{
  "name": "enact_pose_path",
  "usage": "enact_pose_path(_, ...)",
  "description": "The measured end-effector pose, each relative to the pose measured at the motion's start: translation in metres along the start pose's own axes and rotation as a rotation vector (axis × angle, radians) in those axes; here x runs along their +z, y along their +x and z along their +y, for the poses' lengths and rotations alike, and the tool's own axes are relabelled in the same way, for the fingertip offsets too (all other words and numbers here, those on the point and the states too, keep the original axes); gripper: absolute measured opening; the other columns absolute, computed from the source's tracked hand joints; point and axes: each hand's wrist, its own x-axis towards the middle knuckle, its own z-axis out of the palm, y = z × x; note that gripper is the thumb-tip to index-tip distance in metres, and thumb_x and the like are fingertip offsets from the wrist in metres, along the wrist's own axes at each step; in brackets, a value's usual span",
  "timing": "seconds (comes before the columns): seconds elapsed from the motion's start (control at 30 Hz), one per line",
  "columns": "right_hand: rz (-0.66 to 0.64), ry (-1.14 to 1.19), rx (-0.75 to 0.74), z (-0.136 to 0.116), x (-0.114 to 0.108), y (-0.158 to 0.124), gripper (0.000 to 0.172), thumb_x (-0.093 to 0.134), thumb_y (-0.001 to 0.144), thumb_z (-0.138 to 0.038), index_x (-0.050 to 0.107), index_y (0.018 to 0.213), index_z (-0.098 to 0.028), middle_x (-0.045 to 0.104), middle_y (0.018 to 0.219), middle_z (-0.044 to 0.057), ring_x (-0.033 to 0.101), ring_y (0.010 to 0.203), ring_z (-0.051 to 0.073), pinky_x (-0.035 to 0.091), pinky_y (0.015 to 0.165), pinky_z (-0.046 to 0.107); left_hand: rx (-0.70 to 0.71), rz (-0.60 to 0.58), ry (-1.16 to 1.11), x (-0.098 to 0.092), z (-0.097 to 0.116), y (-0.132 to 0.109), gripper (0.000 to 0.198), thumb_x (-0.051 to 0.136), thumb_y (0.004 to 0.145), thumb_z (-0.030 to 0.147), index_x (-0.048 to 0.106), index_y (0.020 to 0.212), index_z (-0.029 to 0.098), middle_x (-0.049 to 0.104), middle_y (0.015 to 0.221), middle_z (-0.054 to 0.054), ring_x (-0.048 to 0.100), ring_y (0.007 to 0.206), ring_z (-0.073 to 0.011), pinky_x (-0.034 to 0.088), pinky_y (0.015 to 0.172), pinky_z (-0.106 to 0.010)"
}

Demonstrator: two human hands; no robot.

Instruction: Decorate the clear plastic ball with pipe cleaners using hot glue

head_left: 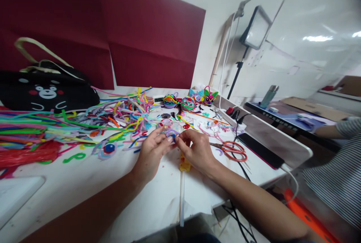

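Note:
In front of me, both hands meet over the white table. My left hand [154, 149] and my right hand [196, 148] pinch a small dark-blue piece [173, 137] between their fingertips. A lilac strip [170, 132] shows just behind it; whether it is joined to the piece I cannot tell. Partly under my right hand lies a yellow hot glue gun [185, 166], a pale glue stick [182, 201] sticking out toward me. Orange-handled scissors [235, 151] rest to the right. Left of my hands sits a lilac-edged piece with a blue disc [109, 148].
Colourful pipe cleaners [42, 128] heap across the left. Decorated balls [187, 103] stand at the back. A black bag [46, 89] sits far left. A phone [261, 150] with a cable lies right, near a low panel [270, 134]. Beyond it, a person's striped sleeve [349, 126] shows.

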Motion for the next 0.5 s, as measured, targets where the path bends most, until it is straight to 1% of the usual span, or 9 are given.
enact_pose_path(0.2, -0.021, -0.003, -0.050, -0.001, -0.003, -0.003, 0.011, 0.056, 0.085, -0.022, 0.065, 0.081, -0.016, 0.067, 0.071, 0.002, 0.060, 0.059, 0.013, 0.042, 0.055, 0.022, -0.001, 0.015, -0.028, 0.001, 0.001, 0.000, 0.052, 0.077, 0.068, 0.017, 0.055, 0.115, 0.015, 0.069, 0.080, 0.000, 0.068, 0.077, -0.0144, 0.057, 0.074, -0.026)
enact_pose_path(0.3, -0.018, -0.003, -0.087, 0.000, -0.004, -0.006, 0.012, 0.055, 0.085, -0.020, 0.066, 0.083, -0.015, 0.068, 0.073, 0.004, 0.061, 0.060, 0.013, 0.044, 0.057, 0.023, -0.008, 0.024, -0.031, 0.001, 0.001, 0.000, 0.053, 0.077, 0.068, 0.016, 0.056, 0.116, 0.015, 0.068, 0.078, 0.001, 0.067, 0.075, -0.0140, 0.057, 0.073, -0.026)
enact_pose_path(0.4, 0.007, -0.006, -0.148, 0.000, -0.005, -0.009, 0.012, 0.054, 0.084, -0.018, 0.066, 0.086, -0.015, 0.067, 0.074, 0.004, 0.061, 0.061, 0.013, 0.046, 0.059, 0.024, -0.008, 0.035, -0.022, 0.000, 0.000, 0.000, 0.056, 0.078, 0.068, 0.016, 0.056, 0.119, 0.015, 0.067, 0.077, 0.000, 0.067, 0.075, -0.0144, 0.057, 0.073, -0.027)
enact_pose_path(0.5, 0.038, -0.045, -0.240, 0.001, -0.006, -0.011, 0.015, 0.052, 0.084, -0.016, 0.066, 0.090, -0.013, 0.064, 0.074, 0.005, 0.059, 0.064, 0.014, 0.046, 0.061, 0.025, -0.007, 0.038, -0.009, 0.000, -0.002, 0.000, 0.057, 0.078, 0.067, 0.016, 0.056, 0.120, 0.014, 0.067, 0.078, 0.000, 0.065, 0.075, -0.0142, 0.057, 0.072, -0.027)
